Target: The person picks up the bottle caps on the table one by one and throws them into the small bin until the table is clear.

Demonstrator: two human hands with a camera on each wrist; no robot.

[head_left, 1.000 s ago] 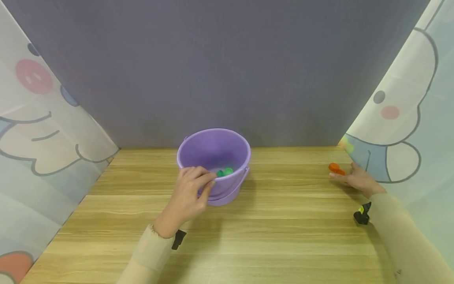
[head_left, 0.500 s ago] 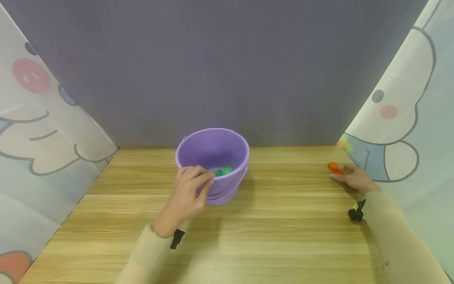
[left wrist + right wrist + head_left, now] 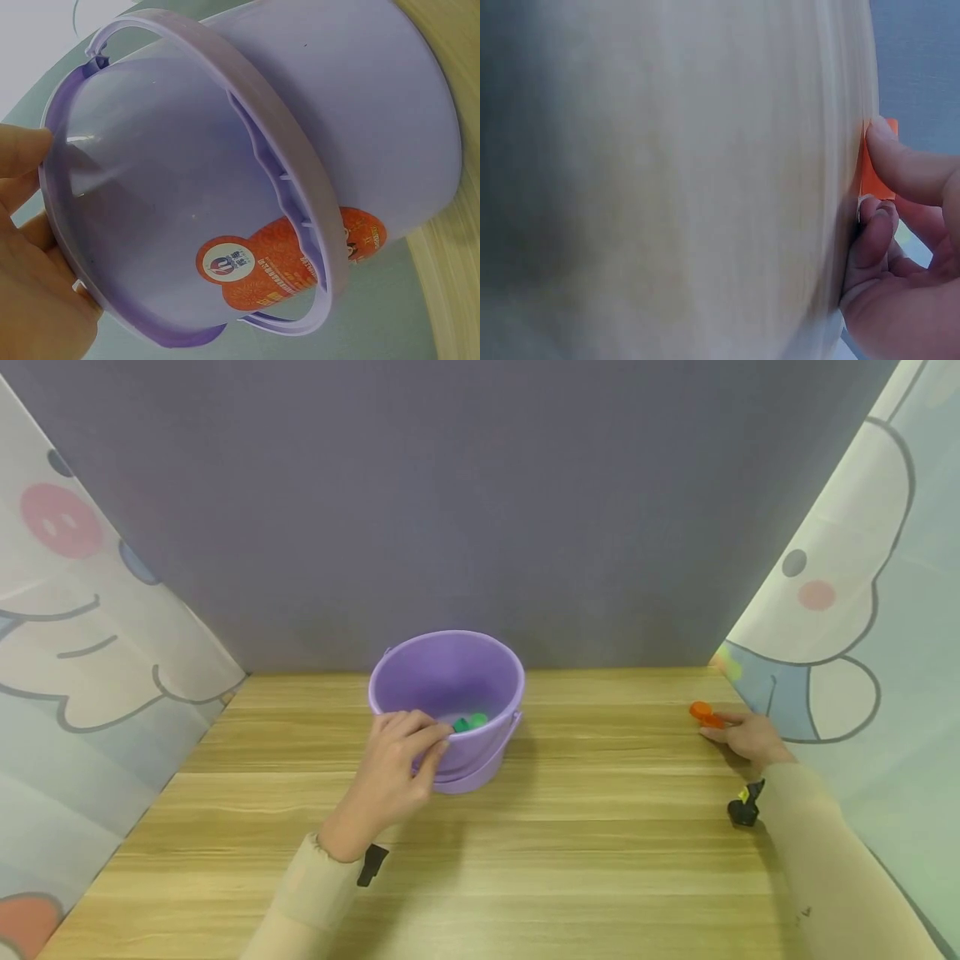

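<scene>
A purple bucket stands on the wooden table, its handle hanging down the outer side. My left hand grips the bucket's near rim between thumb and fingers, seen from the side in the left wrist view. Small green pieces lie inside, partly hidden by the rim. At the far right, my right hand has thumb and fingers around a small orange piece with rounded parts. Up close, the thumb lies against its side right at the table surface; the hand covers the rest.
The wooden table meets a dark grey panel at the back. Cartoon-printed curtains hang at both sides, the right curtain close beside my right hand. An orange label marks the bucket's side.
My right fingers have drawn in around the orange piece, and the right forearm has shifted slightly left in view. My left hand stays on the bucket rim.
</scene>
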